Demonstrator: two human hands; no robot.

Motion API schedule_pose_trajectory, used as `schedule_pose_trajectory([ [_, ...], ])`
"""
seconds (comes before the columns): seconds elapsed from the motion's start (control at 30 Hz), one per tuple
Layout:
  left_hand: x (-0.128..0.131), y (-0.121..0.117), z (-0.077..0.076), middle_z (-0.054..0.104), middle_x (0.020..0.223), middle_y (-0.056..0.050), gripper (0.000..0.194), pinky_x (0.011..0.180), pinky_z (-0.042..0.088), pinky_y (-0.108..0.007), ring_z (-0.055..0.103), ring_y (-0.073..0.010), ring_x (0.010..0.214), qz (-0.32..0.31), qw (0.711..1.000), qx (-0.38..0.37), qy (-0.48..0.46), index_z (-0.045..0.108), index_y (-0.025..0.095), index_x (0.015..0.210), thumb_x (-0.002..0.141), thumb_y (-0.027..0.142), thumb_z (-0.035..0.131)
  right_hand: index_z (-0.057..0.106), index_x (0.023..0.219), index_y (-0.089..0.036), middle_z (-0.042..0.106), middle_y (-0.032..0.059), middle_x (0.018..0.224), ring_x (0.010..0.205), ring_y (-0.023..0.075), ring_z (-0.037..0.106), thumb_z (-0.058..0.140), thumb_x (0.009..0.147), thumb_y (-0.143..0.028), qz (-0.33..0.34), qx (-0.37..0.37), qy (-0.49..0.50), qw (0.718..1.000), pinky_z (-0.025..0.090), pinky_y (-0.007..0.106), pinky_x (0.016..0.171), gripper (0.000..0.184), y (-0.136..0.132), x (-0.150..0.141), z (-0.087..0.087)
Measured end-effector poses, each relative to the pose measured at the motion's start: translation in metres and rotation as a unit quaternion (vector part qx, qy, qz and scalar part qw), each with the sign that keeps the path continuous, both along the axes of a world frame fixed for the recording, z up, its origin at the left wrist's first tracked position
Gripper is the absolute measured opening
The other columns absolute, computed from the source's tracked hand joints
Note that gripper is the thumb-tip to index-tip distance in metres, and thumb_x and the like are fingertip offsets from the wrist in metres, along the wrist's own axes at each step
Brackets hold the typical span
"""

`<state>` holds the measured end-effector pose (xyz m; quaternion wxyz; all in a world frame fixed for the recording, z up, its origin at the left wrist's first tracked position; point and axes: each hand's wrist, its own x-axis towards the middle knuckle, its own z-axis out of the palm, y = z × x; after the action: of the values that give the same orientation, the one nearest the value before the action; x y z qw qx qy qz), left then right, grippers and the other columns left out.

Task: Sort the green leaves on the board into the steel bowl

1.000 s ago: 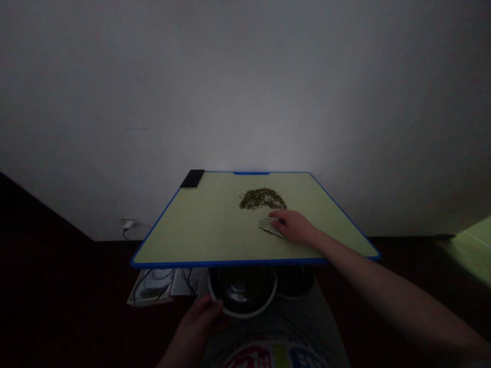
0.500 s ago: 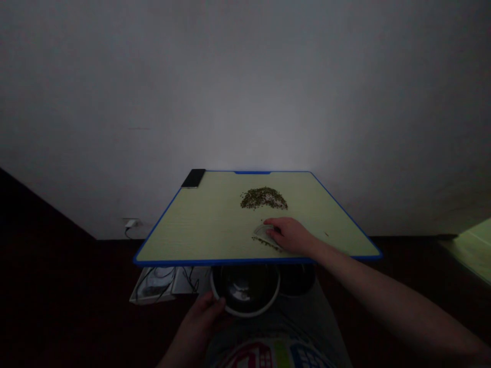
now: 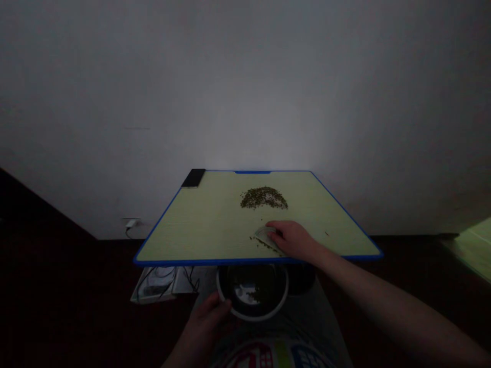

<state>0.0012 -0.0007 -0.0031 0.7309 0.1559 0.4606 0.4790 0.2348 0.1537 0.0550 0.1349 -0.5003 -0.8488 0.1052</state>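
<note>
My right hand (image 3: 289, 238) grips a clear, half-round protractor (image 3: 264, 234) on the pale tabletop (image 3: 207, 220). Along the protractor's near edge runs a thin line of small greenish-brown beans (image 3: 267, 246), close to the table's front edge. Farther back lies a larger, arc-shaped pile of the same beans (image 3: 263, 198). Below the front edge, my left hand (image 3: 210, 313) holds a round bowl (image 3: 252, 318) by its left rim, thumb on top. The bowl has a dark inside and a pale rim, and a clump of beans shows in it.
A black phone (image 3: 194, 178) rests at the table's back left corner. Blue edging (image 3: 230, 262) borders the tabletop. Under the table are a white box with cables (image 3: 155, 283) and a dark round container (image 3: 302, 279). A charger (image 3: 131, 223) is plugged into the wall behind.
The bowl has shifted right and slightly toward me with my left hand, and beans now show in it. My right hand and the protractor have moved slightly right and nearer the front edge.
</note>
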Motion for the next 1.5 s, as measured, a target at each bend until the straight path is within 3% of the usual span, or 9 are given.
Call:
schedule_pose_trajectory([
  [0.3,0.006,-0.001,0.0,0.08,0.096,-0.016,0.034,0.094,0.051,-0.049,0.071,-0.0363,0.099,-0.005,1.0,-0.004,-0.003,0.073,0.014,0.092,0.063,0.03,0.081,0.067,0.115,-0.02,0.073,0.0088,0.104,0.094,0.0231,0.067,0.046,0.092,-0.033,-0.009,-0.012,0.01,1.0,0.046,0.031,0.08,0.034,-0.012,0.002,0.004],
  [0.53,0.009,-0.002,0.008,0.08,0.094,-0.015,0.029,0.093,0.052,-0.049,0.072,-0.0355,0.096,-0.008,1.0,-0.004,0.018,0.074,0.015,0.089,0.064,0.03,0.08,0.066,0.118,-0.021,0.072,0.0093,0.107,0.096,0.0234,0.066,0.048,0.091,-0.033,-0.005,-0.012,0.012,1.0,0.046,0.031,0.081,0.035,-0.022,-0.001,0.002],
  [1.07,0.009,-0.001,0.017,0.079,0.103,-0.015,0.03,0.096,0.051,-0.046,0.07,-0.0341,0.102,0.002,1.0,-0.001,0.012,0.074,0.015,0.092,0.065,0.027,0.079,0.068,0.117,-0.021,0.073,0.0094,0.103,0.095,0.0223,0.066,0.05,0.091,-0.031,0.045,-0.041,0.032,0.998,0.046,0.031,0.083,0.033,-0.038,-0.011,0.007],
  [1.3,0.009,0.0,0.019,0.08,0.098,-0.015,0.028,0.094,0.051,-0.046,0.07,-0.0346,0.101,-0.006,1.0,0.004,-0.004,0.074,0.014,0.088,0.064,0.028,0.079,0.067,0.119,-0.021,0.073,0.0089,0.098,0.092,0.022,0.065,0.054,0.088,-0.031,0.087,-0.048,0.055,0.994,0.045,0.033,0.084,0.035,-0.046,-0.013,0.004],
  [1.4,0.008,0.0,0.018,0.079,0.101,-0.015,0.031,0.092,0.052,-0.046,0.07,-0.035,0.102,-0.008,1.0,0.002,0.001,0.074,0.015,0.093,0.066,0.027,0.078,0.066,0.12,-0.023,0.073,0.0078,0.099,0.09,0.0207,0.064,0.054,0.088,-0.031,0.103,-0.066,0.092,0.988,0.045,0.032,0.082,0.036,-0.04,-0.008,0.004],
  [1.5,0.006,0.001,0.013,0.079,0.101,-0.016,0.033,0.091,0.053,-0.047,0.07,-0.0359,0.102,-0.003,1.0,0.002,0.012,0.074,0.015,0.093,0.064,0.029,0.079,0.066,0.121,-0.023,0.072,0.0061,0.093,0.077,0.018,0.064,0.052,0.089,-0.033,0.034,-0.072,0.129,0.988,0.046,0.029,0.071,0.036,-0.018,0.003,0.004],
])
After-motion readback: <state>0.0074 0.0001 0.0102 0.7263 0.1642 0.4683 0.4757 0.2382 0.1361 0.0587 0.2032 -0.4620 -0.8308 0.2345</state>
